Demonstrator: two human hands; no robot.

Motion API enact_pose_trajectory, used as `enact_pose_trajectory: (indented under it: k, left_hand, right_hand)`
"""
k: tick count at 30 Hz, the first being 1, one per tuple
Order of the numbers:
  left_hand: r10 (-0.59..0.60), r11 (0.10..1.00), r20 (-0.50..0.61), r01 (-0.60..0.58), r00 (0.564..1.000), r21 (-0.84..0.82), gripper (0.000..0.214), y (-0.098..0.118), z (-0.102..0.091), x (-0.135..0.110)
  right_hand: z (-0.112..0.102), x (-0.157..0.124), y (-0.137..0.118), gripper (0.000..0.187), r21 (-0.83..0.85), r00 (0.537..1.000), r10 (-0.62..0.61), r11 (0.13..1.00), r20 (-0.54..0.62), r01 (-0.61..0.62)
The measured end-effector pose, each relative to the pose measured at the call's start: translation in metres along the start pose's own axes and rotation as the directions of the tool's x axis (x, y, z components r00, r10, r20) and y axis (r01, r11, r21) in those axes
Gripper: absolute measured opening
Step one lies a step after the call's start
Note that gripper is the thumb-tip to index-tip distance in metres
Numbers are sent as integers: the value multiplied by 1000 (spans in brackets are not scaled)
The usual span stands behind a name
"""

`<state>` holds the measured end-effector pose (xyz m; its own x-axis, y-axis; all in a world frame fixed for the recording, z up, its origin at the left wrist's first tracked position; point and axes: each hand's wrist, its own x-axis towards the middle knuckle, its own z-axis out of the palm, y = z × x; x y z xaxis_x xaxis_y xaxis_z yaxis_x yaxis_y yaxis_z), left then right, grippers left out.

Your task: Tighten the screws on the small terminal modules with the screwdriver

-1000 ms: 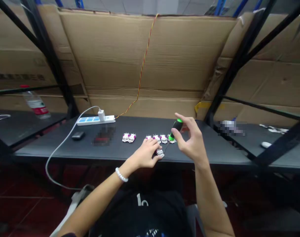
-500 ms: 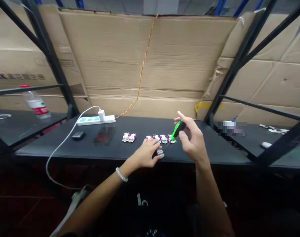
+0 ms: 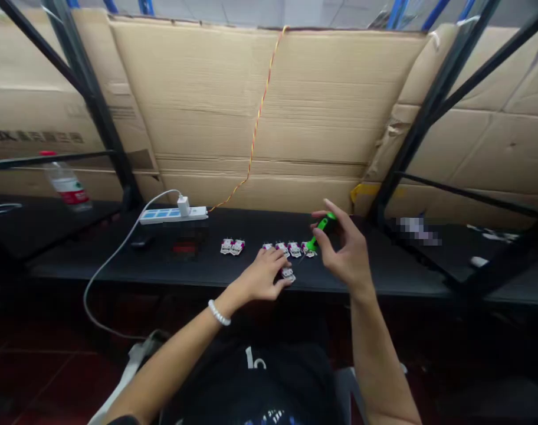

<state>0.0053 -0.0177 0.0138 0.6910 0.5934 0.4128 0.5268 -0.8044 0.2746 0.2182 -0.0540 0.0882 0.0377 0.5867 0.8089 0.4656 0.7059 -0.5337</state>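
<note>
My left hand (image 3: 263, 274) rests on the black table (image 3: 207, 268), its fingers pinching a small white and magenta part (image 3: 288, 274) near the front edge. My right hand (image 3: 346, 251) is closed round a green and black screwdriver (image 3: 321, 229), which slants down toward that part. Just behind my left hand lies a row of like white and magenta parts (image 3: 294, 249), and a pair of them (image 3: 232, 246) sits further left.
A white power strip (image 3: 172, 214) with a charger and cable lies at the back left. A dark small object (image 3: 140, 242) and a red-lit device (image 3: 184, 247) sit beside it. A water bottle (image 3: 66, 183) stands far left. Cardboard (image 3: 260, 112) and black rack struts (image 3: 422, 112) close the back.
My right hand has turned the screwdriver between its fingers, and the handle has tipped lower and further back. My left hand stays on the part.
</note>
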Motion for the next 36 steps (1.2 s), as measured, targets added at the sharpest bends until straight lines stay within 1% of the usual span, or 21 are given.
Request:
enact_pose_trajectory:
  k: [7,10,12,13,17,21,24,27,30,33,36]
  left_hand:
    - [-17,1000,14,17,1000,1,28,0,0,0]
    - [-26,1000,-2,26,1000,-3,32,1,-2,0]
    - [-7,999,-27,6,1000,-36,35,1,-4,-1]
    - [13,998,-38,-15,999,-60,34,1,-4,-1]
    - [81,990,-51,-86,995,-115,12,-1,-3,0]
    - [94,990,-47,-98,994,-97,18,-3,1,5]
    - [127,988,-41,-130,991,-86,21,-3,1,9]
    - [162,986,-9,-162,987,-32,23,-1,1,13]
    - [195,979,22,-196,981,64,22,0,1,17]
    - [250,952,79,-260,965,159,20,-1,4,22]
    - [296,922,137,-320,945,218,19,-2,9,28]
  right_hand:
    - [-5,1,1,55,-47,1000,-10,999,-17,9]
    - [-7,1,1,54,-48,1000,-7,999,-16,6]
    - [-8,2,2,54,-45,1000,-1,999,-16,1]
    - [-9,2,2,54,-46,1000,0,999,-20,0]
    - [-13,2,3,54,-55,999,-14,998,-37,12]
    - [-16,3,2,53,-49,999,2,999,-43,-4]
    - [-17,4,1,53,-52,999,-11,999,-46,8]
    - [-20,4,1,53,-52,999,-11,999,-48,8]
    - [-22,5,1,53,-53,998,-3,999,-59,0]
    - [-24,5,1,53,-55,998,-5,998,-68,1]
    - [-26,5,1,53,-51,997,-4,999,-78,0]
